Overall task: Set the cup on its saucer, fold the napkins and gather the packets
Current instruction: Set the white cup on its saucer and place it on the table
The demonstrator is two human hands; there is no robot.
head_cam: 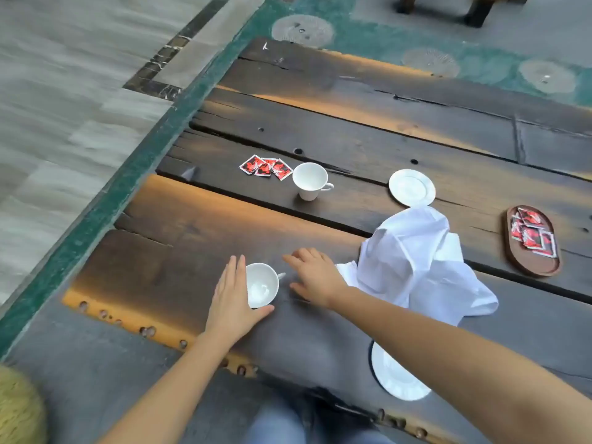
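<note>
A white cup stands upright on the table, close to its near edge and toward the left end. The left hand lies flat against the left side of the cup. Its fingers are straight and together, its thumb reaches along the near side of the cup, and it does not grasp anything. The right hand is on the other side of the cup, next to the small handle. Its fingers are spread and relaxed, and it holds nothing.

The saucer lies at the near edge of the table, partly hidden under the right forearm and apart from the cup. The white napkins lie in a loose, unfolded heap just right of the right hand.

Farther back, some red packets lie just left of a second cup. A second saucer is to its right. Near the right edge, an oval wooden tray holds more of them.
</note>
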